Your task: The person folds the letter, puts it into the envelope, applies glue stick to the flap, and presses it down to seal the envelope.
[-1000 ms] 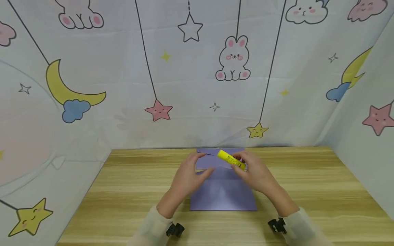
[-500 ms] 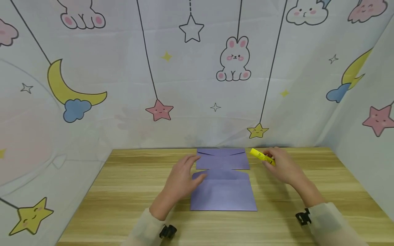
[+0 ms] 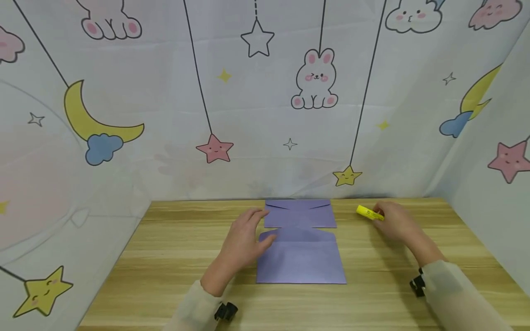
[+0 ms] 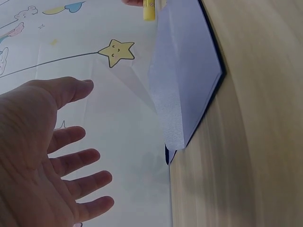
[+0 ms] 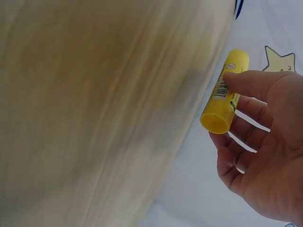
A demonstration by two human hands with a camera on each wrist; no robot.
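Note:
My right hand (image 3: pixel 396 221) pinches a yellow glue stick (image 3: pixel 369 213) between thumb and fingers, low over the right side of the table. In the right wrist view the glue stick (image 5: pixel 226 90) shows a barcode label and a hollow round end. My left hand (image 3: pixel 244 236) holds nothing; its fingers (image 4: pixel 90 184) are spread and relaxed beside the envelopes. The nearer purple envelope (image 3: pixel 301 262) lies with its flap raised toward the back. Behind it, a second purple envelope (image 3: pixel 300 218) lies near the table's back edge, its flap partly lifted.
A wood-grain table (image 3: pixel 174 257) carries everything. At its back edge hangs a white curtain (image 3: pixel 256 115) printed with stars, moons and rabbits, and more of it encloses both sides. A black camera mount sits on each sleeved wrist.
My right hand has carried the glue stick from above the envelopes to the right and lowered it toward the table. My left hand drew slightly left, then stayed still.

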